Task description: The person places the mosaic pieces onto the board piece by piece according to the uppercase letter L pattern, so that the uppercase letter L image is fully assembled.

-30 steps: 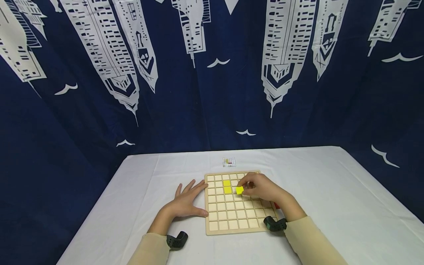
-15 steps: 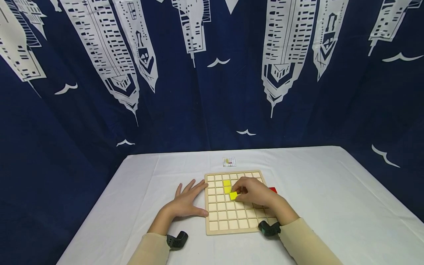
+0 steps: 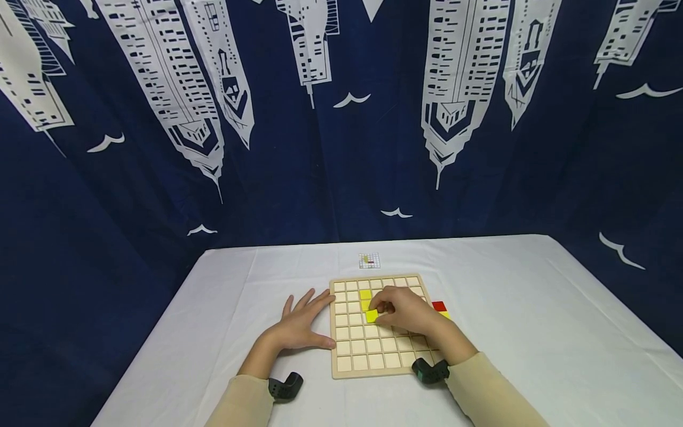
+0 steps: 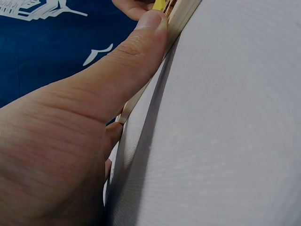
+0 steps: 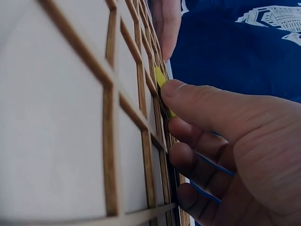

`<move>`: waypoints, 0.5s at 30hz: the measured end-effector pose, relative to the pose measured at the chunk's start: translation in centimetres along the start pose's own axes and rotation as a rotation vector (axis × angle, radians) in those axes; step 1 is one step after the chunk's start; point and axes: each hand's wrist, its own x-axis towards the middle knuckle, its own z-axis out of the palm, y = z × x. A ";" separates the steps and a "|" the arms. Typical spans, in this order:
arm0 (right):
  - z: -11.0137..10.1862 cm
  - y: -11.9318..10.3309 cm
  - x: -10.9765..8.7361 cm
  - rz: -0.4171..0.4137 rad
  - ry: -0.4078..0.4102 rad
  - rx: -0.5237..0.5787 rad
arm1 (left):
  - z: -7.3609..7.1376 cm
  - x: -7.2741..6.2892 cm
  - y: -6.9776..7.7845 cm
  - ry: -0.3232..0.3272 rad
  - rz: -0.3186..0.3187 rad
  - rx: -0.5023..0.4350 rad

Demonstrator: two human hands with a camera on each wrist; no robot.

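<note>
A wooden grid board (image 3: 341,375) with square cells lies on the white table. My left hand (image 3: 299,327) has its fingers spread, fingertips and thumb at the board's left edge; in the left wrist view the thumb (image 4: 141,42) rests against that edge. Over the board, my right hand (image 3: 408,311) pinches a yellow square tile (image 3: 372,316) between thumb and fingers, right at a cell below two other yellow tiles (image 3: 365,295) set in one column. From the right wrist, the yellow tile (image 5: 160,76) shows low and tilted close over the grid.
A red tile (image 3: 439,306) lies beyond the board's right edge, with a bit of a yellow tile (image 3: 445,315) beside it, partly behind the right wrist. A small printed grid card (image 3: 369,261) lies behind the board. A dark blue curtain (image 3: 320,178) hangs past the table's far edge.
My right hand has moved left and slightly nearer with the yellow tile, bringing it below the two set tiles. The red and yellow tiles at the right have come into sight. My left hand stays put.
</note>
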 end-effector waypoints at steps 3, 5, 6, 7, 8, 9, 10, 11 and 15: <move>0.1 -0.1 0.1 0.008 -0.005 0.000 | 0.0 0.0 -0.1 -0.001 -0.006 0.000; 0.2 -0.1 0.1 0.014 -0.010 -0.004 | 0.1 0.1 -0.1 -0.002 -0.008 -0.002; 0.2 -0.1 0.1 0.008 -0.012 -0.005 | 0.0 0.1 -0.1 -0.004 -0.011 -0.003; 0.2 -0.1 0.1 0.007 -0.012 -0.004 | 0.1 0.1 -0.1 -0.001 -0.010 -0.008; 0.2 -0.1 0.1 0.003 -0.012 -0.003 | 0.1 0.1 -0.1 0.000 -0.010 -0.010; 0.2 -0.1 0.1 0.003 -0.013 0.001 | 0.1 0.2 -0.2 0.001 -0.008 -0.012; 0.2 -0.1 0.1 0.000 -0.012 0.004 | 0.1 0.2 -0.2 0.001 -0.008 -0.012; 0.2 -0.1 0.1 -0.004 -0.012 0.008 | 0.1 0.2 -0.2 0.000 -0.008 -0.013; 0.2 -0.1 0.1 -0.005 -0.016 0.023 | 0.0 0.1 -0.1 0.003 -0.008 -0.011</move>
